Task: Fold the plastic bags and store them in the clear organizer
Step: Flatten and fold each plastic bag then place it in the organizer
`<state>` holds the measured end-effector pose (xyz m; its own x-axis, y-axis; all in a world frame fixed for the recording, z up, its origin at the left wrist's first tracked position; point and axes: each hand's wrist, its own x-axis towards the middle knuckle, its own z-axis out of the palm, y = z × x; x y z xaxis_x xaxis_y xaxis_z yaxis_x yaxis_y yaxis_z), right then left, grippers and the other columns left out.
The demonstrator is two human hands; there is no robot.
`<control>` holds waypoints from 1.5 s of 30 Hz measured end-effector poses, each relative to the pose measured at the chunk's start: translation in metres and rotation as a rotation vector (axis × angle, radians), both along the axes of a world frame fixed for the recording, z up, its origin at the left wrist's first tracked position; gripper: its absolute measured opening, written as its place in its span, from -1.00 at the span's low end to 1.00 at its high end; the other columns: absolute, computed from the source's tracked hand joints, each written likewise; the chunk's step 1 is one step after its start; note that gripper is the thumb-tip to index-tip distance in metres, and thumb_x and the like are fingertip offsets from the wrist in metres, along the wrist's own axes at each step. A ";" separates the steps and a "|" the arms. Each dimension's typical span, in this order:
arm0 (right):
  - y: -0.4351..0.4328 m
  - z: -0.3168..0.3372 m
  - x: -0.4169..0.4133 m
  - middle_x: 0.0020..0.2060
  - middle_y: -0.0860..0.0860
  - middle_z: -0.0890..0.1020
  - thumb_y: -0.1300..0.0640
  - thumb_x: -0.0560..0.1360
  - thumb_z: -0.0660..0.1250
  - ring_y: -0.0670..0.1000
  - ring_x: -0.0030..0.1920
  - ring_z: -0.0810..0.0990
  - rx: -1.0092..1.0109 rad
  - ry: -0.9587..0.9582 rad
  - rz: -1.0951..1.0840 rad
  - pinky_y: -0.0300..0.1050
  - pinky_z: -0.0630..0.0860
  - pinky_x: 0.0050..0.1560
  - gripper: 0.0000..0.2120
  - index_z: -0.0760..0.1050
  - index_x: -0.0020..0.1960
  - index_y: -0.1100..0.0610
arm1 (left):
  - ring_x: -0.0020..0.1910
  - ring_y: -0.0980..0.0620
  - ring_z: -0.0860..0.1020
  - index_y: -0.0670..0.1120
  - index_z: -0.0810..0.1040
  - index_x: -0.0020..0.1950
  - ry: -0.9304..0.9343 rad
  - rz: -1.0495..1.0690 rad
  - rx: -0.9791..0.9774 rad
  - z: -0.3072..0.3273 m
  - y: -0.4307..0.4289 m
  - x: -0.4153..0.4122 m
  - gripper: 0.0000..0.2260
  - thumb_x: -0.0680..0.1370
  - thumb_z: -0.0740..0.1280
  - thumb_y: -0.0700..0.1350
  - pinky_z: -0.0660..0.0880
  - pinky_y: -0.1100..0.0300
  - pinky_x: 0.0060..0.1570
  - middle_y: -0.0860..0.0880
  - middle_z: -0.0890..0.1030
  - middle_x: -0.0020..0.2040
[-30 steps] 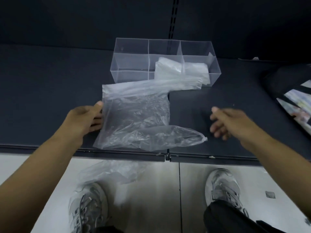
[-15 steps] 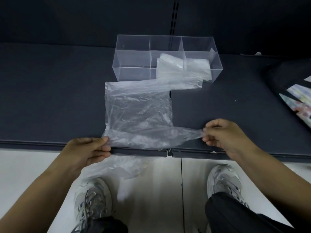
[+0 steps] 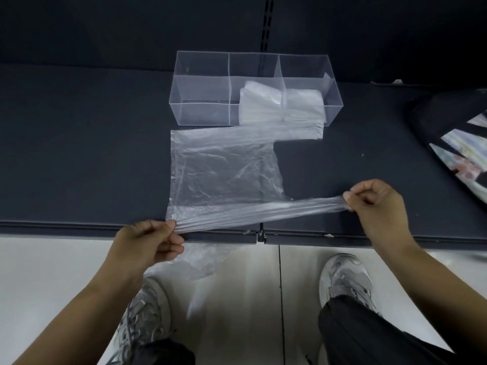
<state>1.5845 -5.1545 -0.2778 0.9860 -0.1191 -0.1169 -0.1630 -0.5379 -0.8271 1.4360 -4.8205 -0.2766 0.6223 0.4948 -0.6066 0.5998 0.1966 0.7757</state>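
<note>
You pinch the plastic bag (image 3: pixel 224 172) flat on the counter (image 3: pixel 79 154), left hand (image 3: pixel 147 243) and right hand (image 3: pixel 376 204) fingers clamped on its near edge, pulling it taut to fold toward the clear organizer (image 3: pixel 205 88).

Plastic bag (image 3: pixel 224 175): thin, clear and wrinkled; spread flat on the dark shelf at 6 o'clock of the organizer, its near edge gathered into a taut strip pulled toward 3 o'clock.
Clear organizer (image 3: pixel 203 111): a rectangular box split into compartments, standing upright.
Folded bags (image 3: pixel 279 101): whitish, stacked in the centre and right front compartments.
</note>
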 end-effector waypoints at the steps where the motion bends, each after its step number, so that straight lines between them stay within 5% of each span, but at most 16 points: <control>1: -0.001 -0.001 -0.001 -0.39 -0.01 0.59 0.22 0.51 0.37 -0.13 -0.39 0.55 -0.088 -0.023 0.023 -0.38 0.43 -0.35 -0.88 0.44 -0.14 0.10 | -0.45 0.01 0.62 -0.25 0.58 -0.17 -0.004 -0.019 0.027 -0.001 -0.002 -0.001 -0.83 0.55 0.34 -0.17 0.53 0.29 -0.48 -0.14 0.65 -0.37; 6: -0.013 -0.008 -0.011 -0.43 -0.02 0.53 0.20 0.58 0.26 -0.04 -0.40 0.48 -0.436 -0.152 0.133 -0.16 0.32 -0.41 -0.88 0.31 -0.05 0.09 | -0.49 -0.01 0.58 -0.24 0.55 -0.15 -0.004 -0.129 0.160 -0.004 -0.013 -0.005 -0.83 0.57 0.34 -0.16 0.47 0.27 -0.52 -0.12 0.63 -0.40; 9: -0.019 -0.007 -0.014 -0.40 0.14 0.56 0.21 0.57 0.26 0.21 -0.38 0.51 -0.566 -0.159 0.159 -0.02 0.40 -0.32 -0.91 0.34 0.01 0.17 | -0.52 0.01 0.57 -0.16 0.53 -0.16 0.017 -0.214 0.319 -0.002 -0.017 -0.009 -0.85 0.56 0.36 -0.11 0.44 0.29 -0.54 -0.07 0.62 -0.41; 12: -0.019 0.003 -0.013 -0.14 0.28 0.56 0.27 0.51 0.34 0.34 -0.11 0.53 -0.703 -0.167 0.094 0.14 0.45 -0.12 -0.77 0.42 0.14 0.26 | -0.46 0.08 0.52 -0.04 0.44 -0.15 0.057 -0.312 0.794 0.001 -0.014 -0.015 -0.69 0.44 0.40 0.17 0.37 0.22 -0.50 0.02 0.56 -0.44; 14: 0.001 0.011 -0.020 0.00 0.27 0.51 0.21 0.48 0.36 0.31 0.04 0.47 -0.715 -0.342 0.172 0.19 0.43 0.06 -0.71 0.47 0.18 0.23 | -0.22 0.02 0.51 -0.03 0.46 0.01 -0.118 -0.430 1.160 -0.001 -0.008 -0.018 -0.54 0.41 0.31 0.34 0.40 0.12 -0.29 0.05 0.56 -0.20; 16: 0.037 0.013 -0.037 0.19 0.18 0.49 -0.01 0.48 0.28 0.17 0.23 0.40 -0.607 -0.441 0.491 0.10 0.34 0.26 -0.59 0.44 0.27 0.14 | 0.18 -0.09 0.47 -0.10 0.46 0.27 -0.307 -0.776 1.346 -0.006 -0.001 -0.018 -0.34 0.42 0.21 0.38 0.34 -0.01 0.18 -0.09 0.54 0.19; 19: 0.087 -0.004 -0.069 0.48 0.08 0.28 -0.20 0.45 0.25 0.05 0.48 0.20 -0.620 -0.479 1.049 -0.01 0.09 0.48 -0.32 0.27 0.47 0.12 | 0.44 -0.11 0.33 -0.15 0.34 0.46 -0.404 -1.187 1.488 -0.021 0.001 -0.015 -0.37 0.48 0.29 0.16 0.19 -0.12 0.39 -0.12 0.37 0.45; 23: 0.105 -0.024 -0.078 0.41 0.11 0.40 -0.07 0.36 0.48 0.09 0.42 0.37 -0.782 -0.535 1.103 0.10 0.34 0.39 -0.31 0.41 0.40 0.19 | 0.28 -0.12 0.52 -0.17 0.58 0.25 -0.554 -1.016 1.462 -0.024 0.003 -0.018 -0.67 0.50 0.29 -0.27 0.36 -0.04 0.31 -0.12 0.56 0.27; 29: 0.080 -0.018 -0.065 0.00 -0.01 0.67 0.06 0.49 0.26 0.05 0.01 0.63 -0.468 -0.635 0.825 -0.04 0.42 0.12 -0.75 0.66 0.00 0.13 | 0.12 0.03 0.61 -0.11 0.71 -0.08 -0.700 -0.838 1.313 0.015 -0.012 -0.018 -0.77 0.58 0.28 -0.06 0.47 0.03 0.19 0.03 0.70 -0.04; 34: 0.031 0.013 -0.044 -0.18 -0.08 0.70 0.17 0.46 0.42 -0.01 -0.17 0.67 -0.485 -0.413 0.776 -0.14 0.41 0.08 -0.93 0.68 -0.11 0.10 | -0.01 0.37 0.51 0.10 0.67 -0.18 -0.421 -0.680 0.917 0.045 0.006 -0.016 -0.85 0.52 0.34 0.08 0.29 0.61 0.03 0.20 0.66 -0.13; 39: -0.010 0.054 -0.020 -0.29 -0.26 0.68 -0.07 0.39 0.33 -0.30 -0.22 0.61 -0.230 0.050 0.690 -0.50 0.41 -0.13 -0.88 0.65 -0.23 -0.14 | -0.23 0.36 0.60 0.22 0.68 -0.24 -0.233 -0.676 0.572 0.059 0.034 -0.007 -0.90 0.38 0.36 0.07 0.38 0.60 -0.20 0.26 0.67 -0.24; 45: 0.002 0.057 0.046 -0.32 -0.11 0.68 0.08 0.43 0.38 -0.23 -0.27 0.58 0.212 0.066 0.435 -0.45 0.47 -0.18 -0.87 0.67 -0.14 0.10 | -0.28 0.30 0.60 0.06 0.70 -0.23 -0.250 -0.467 0.368 0.066 0.055 0.047 -0.83 0.34 0.42 0.13 0.40 0.57 -0.24 0.11 0.69 -0.27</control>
<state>1.6305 -5.1523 -0.2212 0.9286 0.3359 -0.1579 -0.0161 -0.3885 -0.9213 1.4829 -4.7659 -0.2105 0.9229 0.2857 -0.2581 0.3506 -0.3466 0.8700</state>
